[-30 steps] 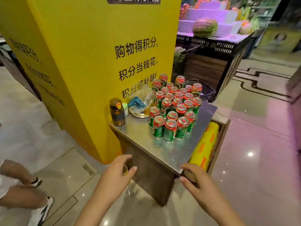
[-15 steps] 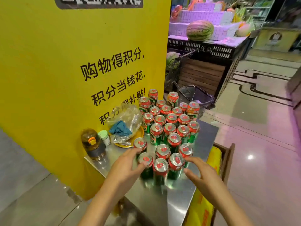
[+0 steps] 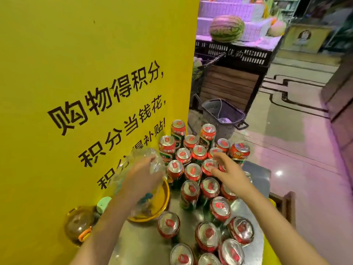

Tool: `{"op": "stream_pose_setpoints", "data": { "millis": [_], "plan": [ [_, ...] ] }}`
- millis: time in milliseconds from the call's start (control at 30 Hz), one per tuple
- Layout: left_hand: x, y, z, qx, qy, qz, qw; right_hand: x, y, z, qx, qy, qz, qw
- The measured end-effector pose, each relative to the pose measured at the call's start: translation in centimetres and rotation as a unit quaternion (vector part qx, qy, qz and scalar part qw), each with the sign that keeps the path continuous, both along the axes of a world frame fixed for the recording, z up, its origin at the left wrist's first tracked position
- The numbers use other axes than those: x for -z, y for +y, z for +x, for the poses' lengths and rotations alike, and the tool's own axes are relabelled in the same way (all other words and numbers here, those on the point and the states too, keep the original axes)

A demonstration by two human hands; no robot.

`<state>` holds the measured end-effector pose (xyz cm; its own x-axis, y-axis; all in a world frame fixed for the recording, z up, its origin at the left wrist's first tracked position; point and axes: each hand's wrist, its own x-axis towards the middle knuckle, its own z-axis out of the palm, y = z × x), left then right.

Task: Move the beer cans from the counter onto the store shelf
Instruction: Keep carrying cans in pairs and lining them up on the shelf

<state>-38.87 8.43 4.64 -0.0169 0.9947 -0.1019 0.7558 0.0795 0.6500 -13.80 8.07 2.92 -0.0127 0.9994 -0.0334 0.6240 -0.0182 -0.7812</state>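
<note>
1. Head view: about two dozen green-and-red aluminium beer cans [image 3: 193, 171] standing upright in a tight cluster on brushed-steel counter [image 3: 145, 245], none on any shelf yet; store shelf not in view.
2. Right hand [image 3: 232, 174] over middle of cluster, fingers spread wide and relaxed, holding nothing; fingertips [image 3: 216, 156] just above or touching a can top, contact unclear.
3. Left hand [image 3: 142, 174] just left of cluster, over crinkled clear plastic bag [image 3: 152, 159] and round yellow dish [image 3: 162, 207]; motion blur, so grip cannot be told.
4. Just beyond right fingertips: farther rows, with two taller cans at far edge. Under and behind right wrist: nearer rows, easiest to lift first.
5. Handling, as a judgement: if full, fairly heavy for size, rigid walls, smooth and possibly slippery sides; dent if dropped. Best hold round the side wall, mid-height, or pinched under top rim from above where neighbours crowd close.
6. Left of left forearm: amber round glass bottle with orange clasp [image 3: 80, 225], pale green cap [image 3: 103, 204], tall yellow pillar with black lettering [image 3: 86, 73].
</note>
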Motion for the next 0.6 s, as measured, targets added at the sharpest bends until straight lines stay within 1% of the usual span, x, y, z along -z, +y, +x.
{"op": "stream_pose_setpoints", "data": {
  "millis": [100,200,333,467,600],
  "plan": [
    [0.7,4.8,0.1,0.019,0.006,-0.012,1.000,0.3,5.2,-0.1,0.078,0.034,0.013,0.996],
    [1.5,8.9,0.2,0.053,0.034,-0.026,0.998,1.1,10.0,0.2,0.117,0.046,0.007,0.992],
    [3.8,13.5,0.2,0.118,0.029,-0.025,0.992,3.8,16.0,1.7,0.122,0.047,-0.035,0.991],
    [5.4,16.0,0.3,0.152,0.022,-0.055,0.987,8.2,20.7,3.7,0.112,0.042,-0.058,0.991],
    [6.7,16.8,0.0,0.160,-0.005,-0.075,0.984,7.1,20.9,1.9,0.136,-0.002,-0.041,0.990]
  ]
}}
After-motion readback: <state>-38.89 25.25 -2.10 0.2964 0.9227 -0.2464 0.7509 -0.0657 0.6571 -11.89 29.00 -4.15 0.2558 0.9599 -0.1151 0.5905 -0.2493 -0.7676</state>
